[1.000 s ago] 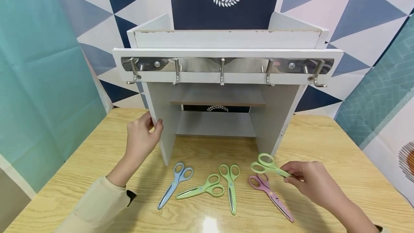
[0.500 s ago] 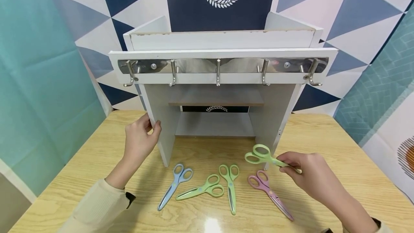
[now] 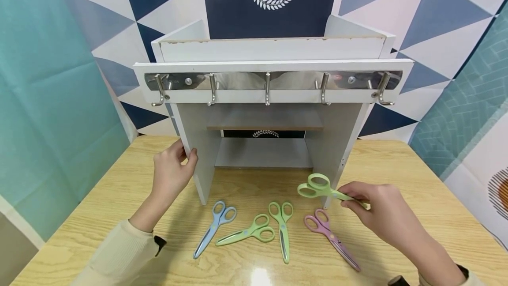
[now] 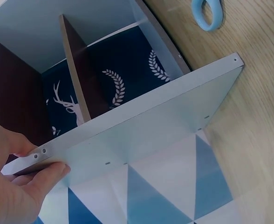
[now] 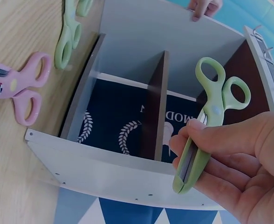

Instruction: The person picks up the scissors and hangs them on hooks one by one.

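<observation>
My left hand (image 3: 172,169) grips the front edge of the left side panel (image 3: 194,153) of a white shelf unit, thumb on one face and fingers on the other. By the blade end, my right hand (image 3: 379,208) pinches a pair of green scissors (image 5: 215,109). Their handles point left, raised in front of the unit's right panel (image 3: 337,153). On the table lie blue scissors (image 3: 215,223), green scissors (image 3: 247,232) set slantwise, another green pair (image 3: 282,226) and pink scissors (image 3: 327,233). Fingers hide part of the held blades.
Across the unit's front runs a white board (image 3: 238,96) with a metal strip and several hooks (image 3: 267,89). A brown-edged shelf (image 3: 266,118) spans the inside. Patterned cloth hangs behind, and a teal curtain (image 3: 55,100) hangs at left. Everything stands on a wooden table (image 3: 119,180).
My right hand has lifted the green scissors up and slightly left, away from the pink pair. The head view shifted slightly early on. My left hand keeps its grip on the panel.
</observation>
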A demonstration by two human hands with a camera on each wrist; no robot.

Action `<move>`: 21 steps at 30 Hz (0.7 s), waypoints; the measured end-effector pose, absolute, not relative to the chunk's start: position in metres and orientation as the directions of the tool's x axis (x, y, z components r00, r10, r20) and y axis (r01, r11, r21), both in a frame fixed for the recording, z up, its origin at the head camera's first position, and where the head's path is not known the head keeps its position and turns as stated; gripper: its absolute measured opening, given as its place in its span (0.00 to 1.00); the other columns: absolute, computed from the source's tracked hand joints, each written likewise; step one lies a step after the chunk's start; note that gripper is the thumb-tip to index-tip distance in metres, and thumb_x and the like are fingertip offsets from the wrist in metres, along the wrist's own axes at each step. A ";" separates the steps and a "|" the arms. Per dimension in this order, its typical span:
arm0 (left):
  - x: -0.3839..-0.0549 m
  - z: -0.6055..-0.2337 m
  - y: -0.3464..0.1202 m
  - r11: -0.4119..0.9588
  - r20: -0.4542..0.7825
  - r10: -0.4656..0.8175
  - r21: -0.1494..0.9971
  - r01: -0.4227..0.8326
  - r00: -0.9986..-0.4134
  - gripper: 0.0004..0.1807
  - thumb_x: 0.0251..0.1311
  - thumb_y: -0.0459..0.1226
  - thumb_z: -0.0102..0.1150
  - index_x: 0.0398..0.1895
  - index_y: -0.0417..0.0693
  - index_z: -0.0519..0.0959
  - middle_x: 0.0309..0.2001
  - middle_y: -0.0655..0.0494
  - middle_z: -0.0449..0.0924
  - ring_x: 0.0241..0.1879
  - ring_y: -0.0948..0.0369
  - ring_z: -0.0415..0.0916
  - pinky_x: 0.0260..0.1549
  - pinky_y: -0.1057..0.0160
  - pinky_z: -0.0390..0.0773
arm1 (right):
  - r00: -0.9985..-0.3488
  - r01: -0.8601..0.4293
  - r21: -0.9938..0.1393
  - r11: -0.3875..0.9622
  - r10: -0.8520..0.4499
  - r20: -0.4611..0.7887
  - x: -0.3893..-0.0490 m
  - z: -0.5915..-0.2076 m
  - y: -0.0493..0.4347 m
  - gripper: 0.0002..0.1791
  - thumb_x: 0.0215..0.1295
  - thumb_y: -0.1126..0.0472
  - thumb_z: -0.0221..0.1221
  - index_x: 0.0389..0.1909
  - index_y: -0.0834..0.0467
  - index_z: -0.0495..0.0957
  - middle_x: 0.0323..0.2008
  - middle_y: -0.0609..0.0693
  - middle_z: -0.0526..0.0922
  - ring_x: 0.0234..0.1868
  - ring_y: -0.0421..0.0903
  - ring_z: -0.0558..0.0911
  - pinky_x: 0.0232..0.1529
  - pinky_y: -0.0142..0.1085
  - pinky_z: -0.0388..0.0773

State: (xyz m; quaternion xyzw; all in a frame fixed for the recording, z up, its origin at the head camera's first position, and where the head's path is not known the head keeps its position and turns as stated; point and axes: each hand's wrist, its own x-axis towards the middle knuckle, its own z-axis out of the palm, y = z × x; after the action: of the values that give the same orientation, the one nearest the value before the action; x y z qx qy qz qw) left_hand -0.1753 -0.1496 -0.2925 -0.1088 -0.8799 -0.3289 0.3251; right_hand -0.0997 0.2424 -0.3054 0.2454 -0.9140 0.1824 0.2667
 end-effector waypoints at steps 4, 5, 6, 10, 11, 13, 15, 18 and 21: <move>-0.175 -0.292 -0.150 0.759 0.633 -0.019 0.513 0.400 -0.774 0.12 0.57 0.29 0.55 0.41 0.28 0.79 0.38 0.33 0.85 0.38 0.44 0.86 0.37 0.46 0.85 | -0.747 -0.535 -0.219 0.816 -0.335 0.575 -0.098 -0.302 0.241 0.17 0.37 0.71 0.73 0.29 0.50 0.84 0.25 0.38 0.86 0.25 0.31 0.85 0.28 0.13 0.75; -0.175 -0.292 -0.150 0.760 0.629 -0.018 0.514 0.398 -0.777 0.12 0.57 0.29 0.55 0.41 0.28 0.79 0.39 0.33 0.85 0.38 0.44 0.85 0.37 0.46 0.85 | -0.748 -0.536 -0.226 0.814 -0.333 0.574 -0.098 -0.302 0.241 0.17 0.37 0.71 0.73 0.29 0.49 0.84 0.25 0.38 0.86 0.25 0.31 0.85 0.28 0.12 0.75; -0.174 -0.292 -0.150 0.759 0.625 -0.018 0.517 0.396 -0.780 0.12 0.57 0.29 0.55 0.41 0.28 0.79 0.39 0.33 0.85 0.38 0.43 0.85 0.37 0.46 0.85 | -0.747 -0.537 -0.228 0.812 -0.332 0.576 -0.097 -0.301 0.240 0.18 0.38 0.71 0.73 0.30 0.49 0.84 0.25 0.38 0.86 0.25 0.31 0.85 0.28 0.12 0.75; -0.174 -0.292 -0.150 0.756 0.619 -0.019 0.522 0.394 -0.785 0.12 0.57 0.29 0.55 0.42 0.28 0.79 0.40 0.33 0.84 0.39 0.43 0.85 0.38 0.46 0.85 | -0.727 -0.557 -0.230 0.798 -0.334 0.601 -0.097 -0.298 0.238 0.19 0.38 0.72 0.73 0.31 0.49 0.84 0.26 0.38 0.86 0.28 0.26 0.82 0.29 0.12 0.75; -0.174 -0.292 -0.150 0.753 0.619 -0.020 0.525 0.395 -0.785 0.12 0.57 0.29 0.55 0.42 0.28 0.79 0.40 0.32 0.84 0.40 0.43 0.85 0.38 0.46 0.85 | -0.719 -0.561 -0.225 0.796 -0.334 0.609 -0.097 -0.297 0.238 0.19 0.38 0.72 0.73 0.31 0.49 0.84 0.26 0.38 0.86 0.29 0.25 0.82 0.29 0.12 0.75; -0.175 -0.292 -0.150 0.753 0.624 -0.021 0.524 0.398 -0.781 0.12 0.57 0.29 0.55 0.41 0.28 0.79 0.40 0.32 0.84 0.39 0.43 0.85 0.38 0.46 0.85 | -0.705 -0.567 -0.216 0.795 -0.333 0.626 -0.098 -0.295 0.237 0.19 0.38 0.72 0.73 0.32 0.50 0.84 0.26 0.38 0.86 0.29 0.23 0.81 0.29 0.12 0.75; -0.175 -0.292 -0.150 0.753 0.628 -0.022 0.523 0.400 -0.778 0.12 0.57 0.29 0.55 0.41 0.28 0.79 0.39 0.33 0.85 0.39 0.43 0.85 0.38 0.46 0.85 | -0.697 -0.569 -0.211 0.795 -0.330 0.637 -0.099 -0.292 0.236 0.19 0.37 0.72 0.73 0.32 0.51 0.84 0.25 0.39 0.86 0.29 0.23 0.81 0.29 0.13 0.76; -0.175 -0.291 -0.149 0.754 0.631 -0.020 0.519 0.403 -0.775 0.11 0.57 0.29 0.55 0.40 0.28 0.79 0.39 0.33 0.85 0.39 0.43 0.85 0.38 0.46 0.85 | -0.688 -0.568 -0.207 0.796 -0.322 0.650 -0.099 -0.288 0.235 0.19 0.37 0.72 0.73 0.33 0.52 0.85 0.25 0.40 0.87 0.30 0.21 0.80 0.29 0.14 0.76; -0.174 -0.292 -0.149 0.752 0.629 -0.018 0.521 0.404 -0.778 0.12 0.57 0.29 0.55 0.41 0.28 0.79 0.39 0.32 0.85 0.39 0.43 0.85 0.39 0.46 0.85 | -0.680 -0.572 -0.209 0.793 -0.316 0.662 -0.100 -0.285 0.234 0.19 0.37 0.72 0.73 0.32 0.52 0.85 0.25 0.40 0.87 0.30 0.18 0.79 0.30 0.13 0.77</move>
State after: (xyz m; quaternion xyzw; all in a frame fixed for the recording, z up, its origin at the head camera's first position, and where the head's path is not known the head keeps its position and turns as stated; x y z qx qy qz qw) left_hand -0.1744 -0.1492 -0.2916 -0.1094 -0.8812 -0.3350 0.3151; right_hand -0.0996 0.2341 -0.2848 0.2484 -0.8935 0.2040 0.3137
